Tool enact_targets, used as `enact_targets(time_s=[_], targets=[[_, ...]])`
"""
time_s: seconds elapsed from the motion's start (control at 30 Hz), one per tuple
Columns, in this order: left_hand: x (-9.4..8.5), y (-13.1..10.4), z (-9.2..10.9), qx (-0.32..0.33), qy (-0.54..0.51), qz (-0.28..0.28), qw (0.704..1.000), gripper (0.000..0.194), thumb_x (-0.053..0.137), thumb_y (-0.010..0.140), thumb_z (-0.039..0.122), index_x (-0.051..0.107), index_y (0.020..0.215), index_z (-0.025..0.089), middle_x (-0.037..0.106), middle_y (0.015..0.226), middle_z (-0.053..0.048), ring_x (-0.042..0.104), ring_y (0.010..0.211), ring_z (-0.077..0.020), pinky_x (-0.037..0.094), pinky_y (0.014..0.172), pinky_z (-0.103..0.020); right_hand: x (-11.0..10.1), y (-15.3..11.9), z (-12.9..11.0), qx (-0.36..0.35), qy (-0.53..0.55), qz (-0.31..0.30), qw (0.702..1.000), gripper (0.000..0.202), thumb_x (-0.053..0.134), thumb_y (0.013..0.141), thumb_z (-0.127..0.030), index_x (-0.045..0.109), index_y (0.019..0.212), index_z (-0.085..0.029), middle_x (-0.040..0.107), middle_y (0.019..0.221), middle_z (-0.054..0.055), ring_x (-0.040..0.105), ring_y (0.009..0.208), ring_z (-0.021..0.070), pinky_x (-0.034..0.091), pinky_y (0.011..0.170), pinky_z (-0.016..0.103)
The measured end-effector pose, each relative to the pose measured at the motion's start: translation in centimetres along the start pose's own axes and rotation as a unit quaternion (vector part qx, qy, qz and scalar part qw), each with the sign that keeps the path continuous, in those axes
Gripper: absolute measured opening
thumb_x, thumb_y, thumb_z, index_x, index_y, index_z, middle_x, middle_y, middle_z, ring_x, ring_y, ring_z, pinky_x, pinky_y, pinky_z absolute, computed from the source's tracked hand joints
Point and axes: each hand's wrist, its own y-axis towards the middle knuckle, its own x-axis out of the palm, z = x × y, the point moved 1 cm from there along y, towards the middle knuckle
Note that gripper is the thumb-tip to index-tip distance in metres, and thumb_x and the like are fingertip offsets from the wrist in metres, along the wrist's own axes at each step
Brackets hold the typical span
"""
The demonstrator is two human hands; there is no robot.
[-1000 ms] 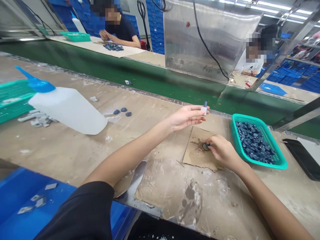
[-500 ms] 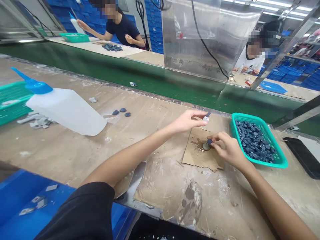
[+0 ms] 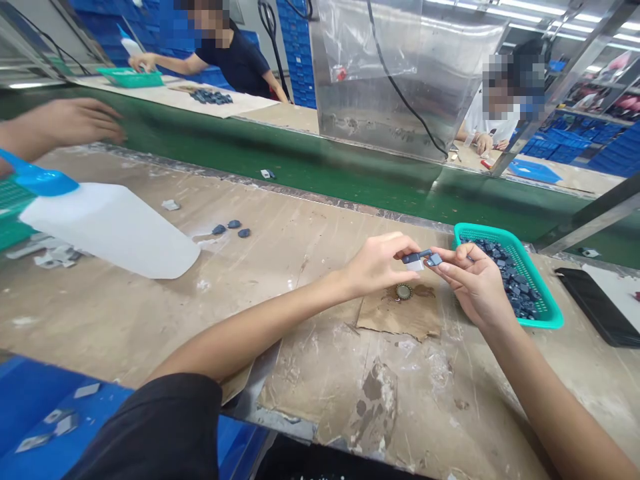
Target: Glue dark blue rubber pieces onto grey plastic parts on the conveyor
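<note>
My left hand [image 3: 380,263] pinches a small white and dark blue piece [image 3: 414,262] between thumb and fingers. Close beside it, my right hand [image 3: 475,277] holds a small dark blue piece [image 3: 434,259] in its fingertips. The two pieces meet or nearly meet; the exact contact is too small to tell. Below them a round metal cap [image 3: 403,291] lies on a torn cardboard sheet [image 3: 400,317] with dark stains. Just behind my right hand stands a green basket [image 3: 555,313] full of dark blue pieces.
A white bottle with a blue nozzle [image 3: 120,227] lies at the left, near several dark pieces [image 3: 234,224]. Another person's hand [image 3: 75,123] reaches in above it. A black phone [image 3: 597,307] lies far right. Two people sit across the green belt [image 3: 300,170].
My right hand has lifted its dark piece from the cap up to the piece in my left hand. Another person's hand has come in at the left. The view has shifted slightly.
</note>
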Motion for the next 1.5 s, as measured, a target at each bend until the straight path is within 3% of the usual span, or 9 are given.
enact_targets(time_s=[0.27,0.4,0.5,0.63,0.73,0.8,0.97,1.23,1.5], targets=[[0.1,-0.4,0.6,0.021,0.031,0.009,0.999,0.017,0.066,0.072,0.020,0.060,0.086,0.013,0.058,0.075,-0.001,0.053,0.068,-0.0102,0.040,0.063,-0.020,0.7,-0.9,0.5,-0.092,-0.082,0.023,0.992,0.043,0.078,0.063,-0.026,0.036,0.072,-0.023,0.069,0.085,0.002,0.063,0.096,0.0223,0.051,0.084,0.038],[-0.1,-0.5,1.1,0.040,0.038,0.030,0.998,0.018,0.060,0.074,0.018,0.062,0.091,0.013,0.059,0.077,-0.003,0.054,0.070,-0.0111,0.043,0.064,-0.021,0.9,-1.3,0.5,-0.078,-0.048,0.023,0.995,0.038,0.076,0.066,-0.027,0.039,0.071,-0.022,0.068,0.084,0.001,0.062,0.098,0.0207,0.052,0.081,0.033],[-0.2,-0.5,1.5,0.072,0.029,0.048,0.996,0.019,0.058,0.074,0.016,0.062,0.092,0.012,0.061,0.079,-0.004,0.055,0.071,-0.0114,0.045,0.066,-0.022,0.7,-1.1,0.4,-0.039,-0.002,0.014,0.999,0.039,0.079,0.062,-0.027,0.041,0.070,-0.022,0.066,0.076,-0.002,0.065,0.086,0.0171,0.053,0.074,0.028],[-0.4,-0.7,1.9,0.124,0.005,0.055,0.991,0.021,0.060,0.077,0.023,0.062,0.094,0.011,0.062,0.081,-0.007,0.057,0.073,-0.0123,0.048,0.067,-0.024,0.5,-0.9,0.1,0.068,0.037,-0.108,0.991,0.042,0.077,0.064,-0.036,0.047,0.091,-0.026,0.065,0.080,-0.002,0.064,0.072,0.0159,0.053,0.063,0.028],[-0.5,-0.8,2.5,0.147,-0.004,0.058,0.987,0.020,0.057,0.080,0.020,0.061,0.098,0.012,0.063,0.087,-0.007,0.058,0.075,-0.0112,0.050,0.069,-0.024,0.6,-1.2,-0.4,0.124,0.034,-0.210,0.969,0.052,0.073,0.064,-0.050,0.047,0.103,-0.025,0.065,0.086,0.004,0.064,0.079,0.0215,0.054,0.067,0.036],[-0.5,-0.9,3.0,0.170,0.003,0.065,0.983,0.020,0.055,0.081,0.014,0.059,0.100,0.012,0.064,0.091,-0.008,0.058,0.077,-0.0110,0.051,0.069,-0.023,0.8,-1.5,-0.6,0.129,0.038,-0.232,0.963,0.055,0.073,0.063,-0.051,0.050,0.105,-0.024,0.065,0.088,0.005,0.064,0.081,0.0220,0.054,0.068,0.036],[-0.1,-1.3,4.0,0.189,0.048,0.094,0.976,0.019,0.052,0.080,0.010,0.058,0.098,0.012,0.064,0.089,-0.008,0.059,0.082,-0.0139,0.052,0.072,-0.027,0.9,-2.0,-0.3,0.103,0.054,-0.205,0.972,0.059,0.076,0.059,-0.050,0.051,0.107,-0.026,0.062,0.088,0.004,0.062,0.076,0.0183,0.052,0.067,0.033],[0.1,-1.8,4.3,0.213,0.094,0.110,0.966,0.019,0.053,0.082,0.015,0.056,0.099,0.010,0.063,0.084,-0.009,0.058,0.076,-0.0146,0.052,0.065,-0.028,1.2,-2.5,0.2,0.104,0.040,-0.202,0.973,0.063,0.075,0.055,-0.055,0.039,0.100,-0.030,0.053,0.075,-0.002,0.056,0.061,0.0144,0.046,0.057,0.027],[0.0,-2.2,5.7,0.207,0.120,0.124,0.963,0.021,0.052,0.081,0.012,0.055,0.102,0.012,0.065,0.089,-0.009,0.060,0.079,-0.0143,0.052,0.064,-0.029,1.4,-3.1,-0.2,0.055,-0.073,-0.217,0.972,0.065,0.063,0.057,-0.070,0.028,0.094,-0.030,0.050,0.066,-0.004,0.050,0.050,0.0150,0.039,0.050,0.027]])
